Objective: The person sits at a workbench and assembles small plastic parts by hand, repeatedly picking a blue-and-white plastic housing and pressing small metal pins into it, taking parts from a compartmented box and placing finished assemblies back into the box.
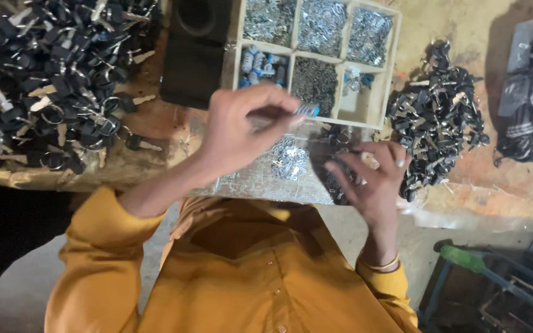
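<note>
Nearby, key heaps (50, 80) flank a wooden tray (374, 105); left hand (242, 132) pinches a blue-tipped tool (306, 110), right hand (374, 176) grips a key (370, 160).

The left hand (242, 126) is raised at centre frame, fingers pinched together, forearm bare below a yellow sleeve. The right hand (374, 179) sits lower right, fingers curled, wrist bent.
</note>
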Demonstrator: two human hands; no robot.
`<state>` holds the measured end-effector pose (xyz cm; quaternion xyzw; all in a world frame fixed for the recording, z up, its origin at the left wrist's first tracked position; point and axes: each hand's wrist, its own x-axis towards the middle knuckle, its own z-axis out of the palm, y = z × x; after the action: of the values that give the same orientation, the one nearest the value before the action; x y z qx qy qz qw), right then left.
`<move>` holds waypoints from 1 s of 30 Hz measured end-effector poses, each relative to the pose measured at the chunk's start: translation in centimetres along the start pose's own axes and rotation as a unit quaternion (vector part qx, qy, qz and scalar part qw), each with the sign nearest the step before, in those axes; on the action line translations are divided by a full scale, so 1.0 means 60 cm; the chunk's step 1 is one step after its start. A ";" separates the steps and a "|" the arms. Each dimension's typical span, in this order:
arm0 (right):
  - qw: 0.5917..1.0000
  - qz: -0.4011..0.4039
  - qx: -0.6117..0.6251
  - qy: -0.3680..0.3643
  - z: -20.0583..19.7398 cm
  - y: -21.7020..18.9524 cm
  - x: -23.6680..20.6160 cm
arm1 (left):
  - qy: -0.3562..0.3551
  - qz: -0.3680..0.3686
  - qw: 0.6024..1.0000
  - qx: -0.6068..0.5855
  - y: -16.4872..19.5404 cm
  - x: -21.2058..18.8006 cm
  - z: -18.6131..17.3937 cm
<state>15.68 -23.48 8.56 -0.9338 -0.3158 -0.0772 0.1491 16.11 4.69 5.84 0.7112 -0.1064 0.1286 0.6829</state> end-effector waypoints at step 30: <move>0.960 0.047 0.274 0.036 0.049 -0.097 -0.131 | 0.079 -0.167 0.982 0.047 0.030 -0.277 0.094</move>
<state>6.08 -22.56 5.25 -0.8674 -0.2752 -0.0140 0.4143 0.05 -1.43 1.89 0.7375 0.0742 0.0739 0.6672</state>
